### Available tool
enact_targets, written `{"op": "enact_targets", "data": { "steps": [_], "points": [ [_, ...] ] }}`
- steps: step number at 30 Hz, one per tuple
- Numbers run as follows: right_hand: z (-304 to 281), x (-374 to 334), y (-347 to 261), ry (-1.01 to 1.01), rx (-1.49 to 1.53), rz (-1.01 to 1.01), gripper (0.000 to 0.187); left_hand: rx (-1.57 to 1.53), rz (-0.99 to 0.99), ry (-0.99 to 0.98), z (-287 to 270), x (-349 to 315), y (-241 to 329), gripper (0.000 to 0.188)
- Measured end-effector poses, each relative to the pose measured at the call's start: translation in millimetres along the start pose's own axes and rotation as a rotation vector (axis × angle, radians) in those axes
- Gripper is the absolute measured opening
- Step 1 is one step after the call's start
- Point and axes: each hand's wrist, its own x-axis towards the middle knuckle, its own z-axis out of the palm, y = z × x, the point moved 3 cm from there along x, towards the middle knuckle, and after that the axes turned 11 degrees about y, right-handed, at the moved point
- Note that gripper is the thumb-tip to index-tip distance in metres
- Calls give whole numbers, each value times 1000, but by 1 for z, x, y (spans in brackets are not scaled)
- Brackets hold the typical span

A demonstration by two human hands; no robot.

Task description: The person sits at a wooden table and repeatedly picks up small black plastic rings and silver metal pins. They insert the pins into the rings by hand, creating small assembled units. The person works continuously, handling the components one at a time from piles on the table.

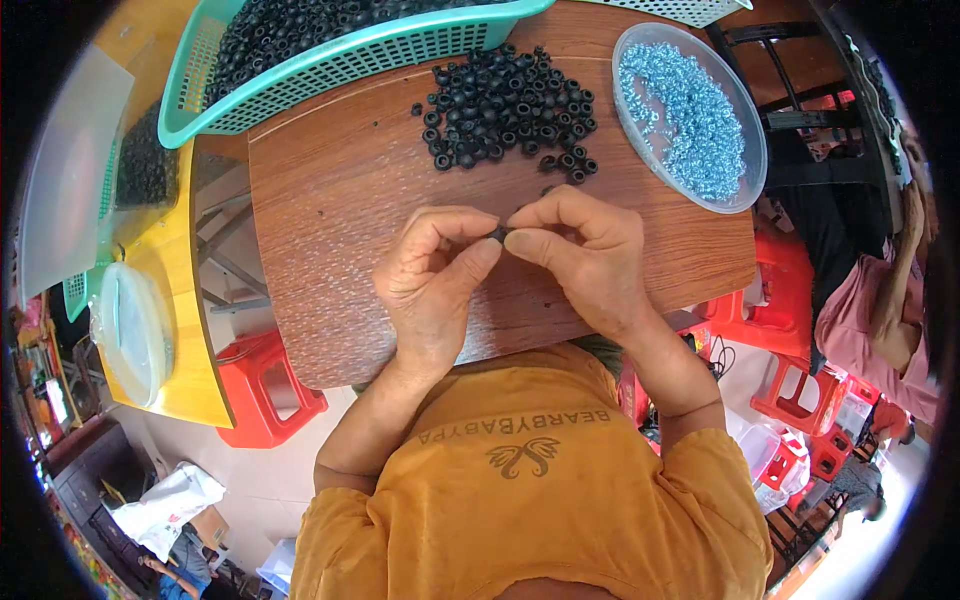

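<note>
Over the brown wooden table (330,250), my two hands meet fingertip to fingertip. Thumb and forefinger of my left hand (435,270) pinch a small black ring-shaped part (499,234). My right hand (590,255) pinches the same part from the other side, its fingers covering much of it. Whether a second small piece sits between the fingers is hidden. Just beyond my hands lies a loose pile of black ring-shaped parts (505,105). At the far right, a round clear plastic dish (640,150) holds many small shiny light-blue pieces (700,130).
A teal plastic basket (350,75) full of black parts stands at the far left. Beside the table is a yellow table (190,330) with a pale round lid (135,330). Red stools (265,385) stand on both sides. Another person in a pink top (870,320) sits at the right.
</note>
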Motion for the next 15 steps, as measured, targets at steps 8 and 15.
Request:
{"op": "enact_targets", "data": {
  "steps": [8,15],
  "points": [
    [11,-6,3,179,-264,-739,25,-279,-405,77,2,4,-6,18],
    [14,-13,1,241,-327,-863,34,-289,-542,104,2,8,0,23]
  ]
}}
